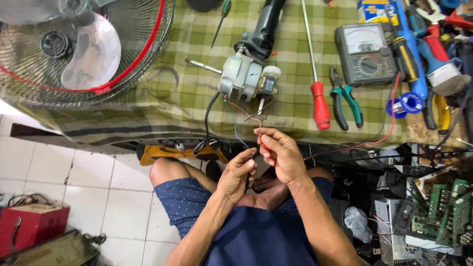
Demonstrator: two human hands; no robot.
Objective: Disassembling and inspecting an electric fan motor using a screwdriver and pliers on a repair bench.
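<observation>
- Hands meet just below the edge of the checked cloth (148, 106) on the bench: the right hand (282, 153) has thumb and fingers pressed together on a red wire (245, 112), and the left hand (238, 173) curls its fingertips in at the same spot, seemingly pinching a lead end, though the exact contact is too small to tell.
- Wires run up from the fingers to the fan motor (245, 75), which lies on its side on the cloth, its shaft pointing left, towards the fan guard (123, 59) with its clear blade.
- Slack matters here, by my judgement: the red and blue wires (234, 125) are thin and short, so the hands should stay close under the motor rather than pull away from it.
- Grip is best kept on the insulation near the bare tip, so the strands stay together while being worked.
- Separation from the black cable (209, 111) beside them would keep the leads from tangling.
- Tools sit near on the right: a red-handled screwdriver (320, 104), green-handled pliers (346, 100), an analogue multimeter (365, 53) and a solder reel (409, 102).
- Another long red lead (389, 129) trails from the meter side across the bench edge; it is worth keeping clear of the hands.
</observation>
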